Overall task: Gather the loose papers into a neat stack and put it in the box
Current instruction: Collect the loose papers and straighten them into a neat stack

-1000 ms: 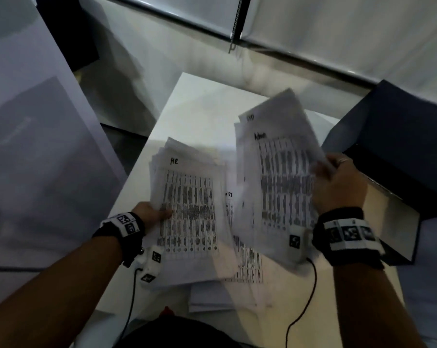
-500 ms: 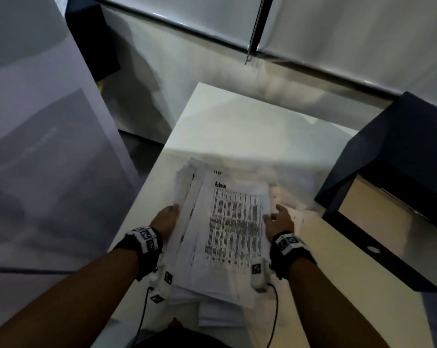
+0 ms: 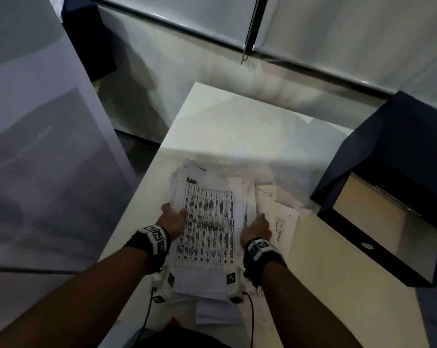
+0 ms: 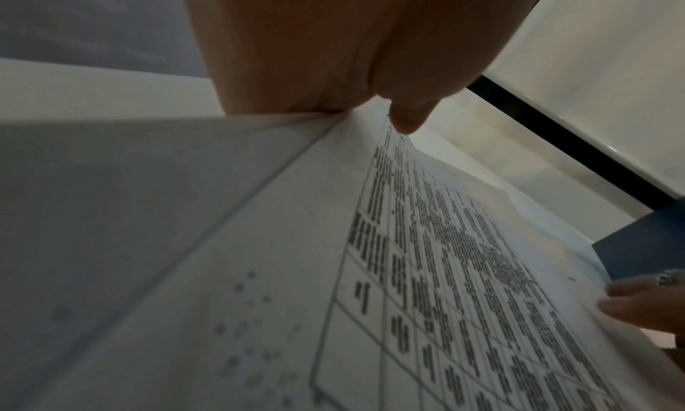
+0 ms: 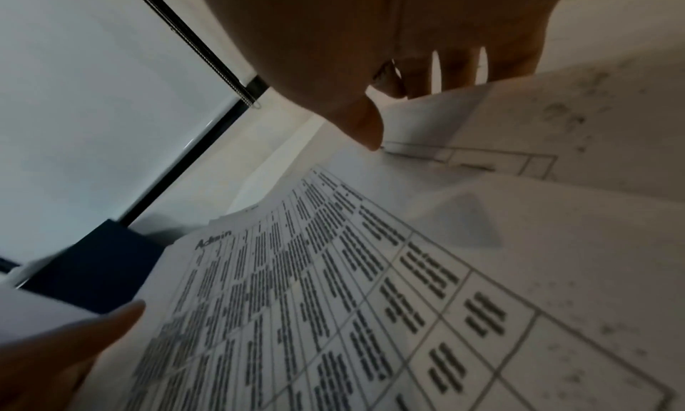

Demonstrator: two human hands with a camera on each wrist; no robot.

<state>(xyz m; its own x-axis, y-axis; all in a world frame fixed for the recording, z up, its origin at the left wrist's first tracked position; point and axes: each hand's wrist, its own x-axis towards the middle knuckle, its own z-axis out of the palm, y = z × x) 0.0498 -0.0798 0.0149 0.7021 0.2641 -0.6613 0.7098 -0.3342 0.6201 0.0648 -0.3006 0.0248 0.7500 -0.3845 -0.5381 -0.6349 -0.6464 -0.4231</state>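
A pile of printed papers (image 3: 209, 227), its top sheet headed "Admin", lies on the white table (image 3: 225, 126) in front of me. My left hand (image 3: 174, 218) grips the pile's left edge, thumb (image 4: 407, 121) on top. My right hand (image 3: 256, 227) holds the right edge, thumb (image 5: 367, 130) on the top sheet (image 5: 333, 300); its fingers go behind the edge. More loose sheets (image 3: 280, 217) fan out to the right, and others (image 3: 217, 312) stick out at the near side. The dark blue box (image 3: 363, 237) stands open to the right with a tan inside.
The box's raised lid (image 3: 400, 136) leans back on the right. A large grey panel (image 3: 36, 146) stands left of the table. Window blinds with a hanging cord (image 3: 248, 28) run along the back. Wrist-camera cables (image 3: 251, 322) trail off the near table edge.
One second ago each hand held its own batch of sheets, the right one raised. The two batches came together into one pile, and both hands now clasp its side edges.
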